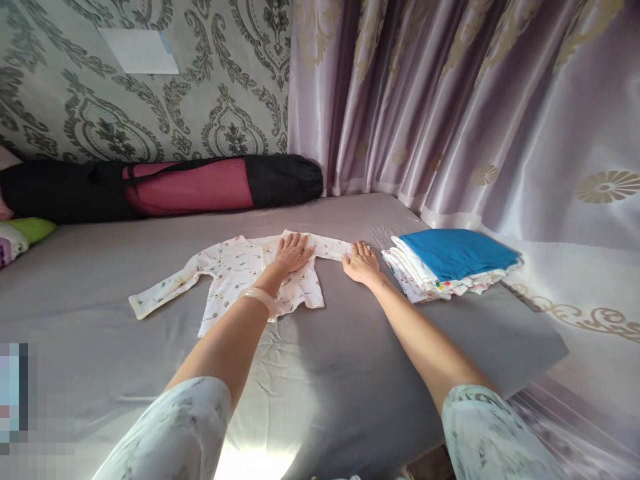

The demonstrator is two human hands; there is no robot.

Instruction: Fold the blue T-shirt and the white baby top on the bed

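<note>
A small white printed baby shirt point(240, 273) lies spread out on the grey sheet, its long sleeves reaching out to both sides. My left hand point(293, 253) rests flat on the shirt's upper right part, fingers stretched out. On the cuff end of the right-hand sleeve lies my right hand point(361, 262), palm down with the fingers extended; it covers the cuff. Just right of that hand sits a stack of folded clothes point(415, 283), topped by a blue folded garment point(457, 253).
A long black and dark pink bag point(195, 187) lies along the patterned wall. Purple curtains point(380, 100) hang at the right, beside the edge of the grey bed point(125, 373). A green and white item point(30, 233) is at the far left.
</note>
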